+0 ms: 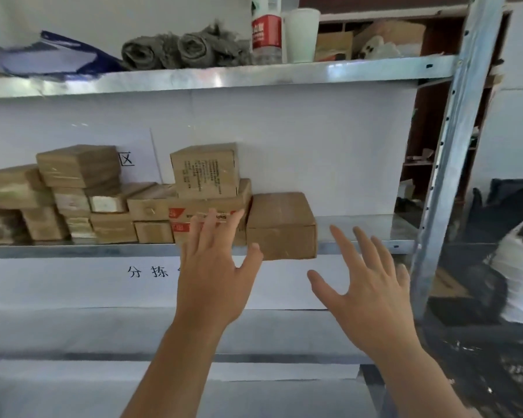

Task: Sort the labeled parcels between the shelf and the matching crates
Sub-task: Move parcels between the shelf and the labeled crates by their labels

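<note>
A plain brown parcel (281, 226) sits at the right end of a row of cardboard parcels on the metal shelf (73, 250), its front overhanging the shelf edge. Left of it lies a box with red printing (212, 211), and a printed box (206, 170) stands on top of that. My left hand (216, 267) is raised with fingers spread just in front of the red-printed box, thumb near the plain parcel's lower left corner. My right hand (366, 282) is spread open below and right of the plain parcel, holding nothing.
More stacked parcels (73, 191) fill the shelf's left part. The upper shelf carries rolled grey cloths (175, 51), a bottle (266, 28) and a white cup (302, 34). A metal upright (447, 152) stands at right, with dark and white bags (514, 260) beyond it.
</note>
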`<action>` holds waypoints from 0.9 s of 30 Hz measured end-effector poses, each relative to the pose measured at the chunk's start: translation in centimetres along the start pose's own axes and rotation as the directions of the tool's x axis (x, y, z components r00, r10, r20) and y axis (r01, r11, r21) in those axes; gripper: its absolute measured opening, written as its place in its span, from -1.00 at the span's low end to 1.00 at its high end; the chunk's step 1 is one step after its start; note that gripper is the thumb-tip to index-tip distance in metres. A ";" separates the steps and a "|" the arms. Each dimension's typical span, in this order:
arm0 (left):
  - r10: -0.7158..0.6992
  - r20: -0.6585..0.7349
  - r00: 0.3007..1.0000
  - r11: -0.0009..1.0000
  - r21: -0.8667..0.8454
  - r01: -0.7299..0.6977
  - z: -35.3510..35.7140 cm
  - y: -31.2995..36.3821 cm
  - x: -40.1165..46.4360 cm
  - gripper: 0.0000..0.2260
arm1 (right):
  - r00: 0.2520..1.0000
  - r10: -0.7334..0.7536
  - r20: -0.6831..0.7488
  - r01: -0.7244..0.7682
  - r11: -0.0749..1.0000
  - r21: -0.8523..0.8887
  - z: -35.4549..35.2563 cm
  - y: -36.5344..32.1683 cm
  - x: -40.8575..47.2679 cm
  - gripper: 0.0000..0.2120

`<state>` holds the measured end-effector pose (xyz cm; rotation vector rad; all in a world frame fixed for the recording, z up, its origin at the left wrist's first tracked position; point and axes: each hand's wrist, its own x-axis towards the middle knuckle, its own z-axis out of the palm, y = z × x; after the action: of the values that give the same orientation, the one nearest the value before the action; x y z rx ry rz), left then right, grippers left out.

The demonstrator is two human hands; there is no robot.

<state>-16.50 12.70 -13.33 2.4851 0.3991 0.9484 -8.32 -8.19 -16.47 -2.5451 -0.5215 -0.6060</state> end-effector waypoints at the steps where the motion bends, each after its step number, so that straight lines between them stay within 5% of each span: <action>1: -0.006 0.008 1.000 1.000 -0.010 0.006 0.3 -0.7 0.7 -0.44 | 1.000 0.010 0.002 -0.010 1.000 -0.013 0.5 -0.3 0.5 -0.20; 10: -0.020 0.139 0.990 0.995 -0.098 0.034 5.4 -5.0 6.2 -0.43 | 0.989 0.134 0.059 -0.132 0.991 -0.037 4.8 -1.5 6.7 -0.25; 20: -0.170 0.142 0.975 0.972 -0.138 0.189 8.5 -2.6 9.7 -0.53 | 0.961 0.181 0.210 -0.223 0.954 0.199 6.4 -1.0 12.1 -0.07; 24: -0.177 0.143 0.974 0.966 -0.167 0.200 9.2 -1.6 10.2 -0.58 | 0.932 0.255 0.258 -0.351 0.813 0.465 6.4 -1.0 12.7 -0.47; 27: -0.154 0.113 0.982 0.972 -0.162 0.171 9.3 -1.0 10.1 -0.63 | 0.921 0.296 0.252 -0.388 0.734 0.557 6.1 -1.0 12.5 -0.54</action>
<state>-3.00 14.88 -14.40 2.2938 0.4605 0.7571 3.56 -1.05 -14.70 -1.9962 -0.2193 -0.0805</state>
